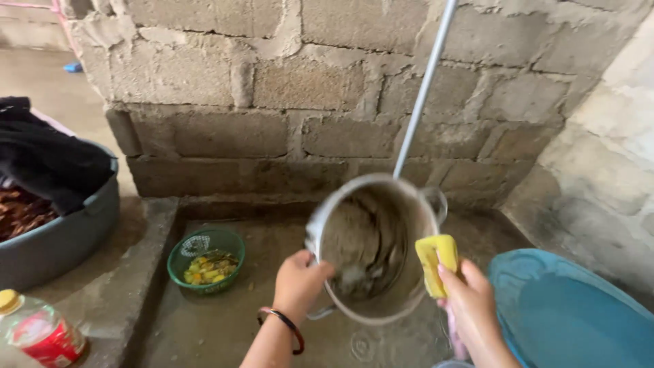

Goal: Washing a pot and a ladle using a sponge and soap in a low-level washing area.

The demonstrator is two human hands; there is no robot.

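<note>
Two basins flanking: grey tub (61, 238) left, blue basin (565, 313) right. Between, over concrete floor (225, 327), tilted dirty metal pot (371, 249), rim clenched by left hand (300, 279). Yellow sponge (436, 262) pinched in right hand (470, 307), against pot's rim

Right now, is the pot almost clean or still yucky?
Still yucky. Done so far: the pot is picked up and tilted, with the left hand gripping its rim. In hand: the right hand presses a yellow sponge against the rim. Left to do: the inside is still coated with grey-brown grime and streaks, so most of the scrubbing and a rinse seem to remain.
</note>
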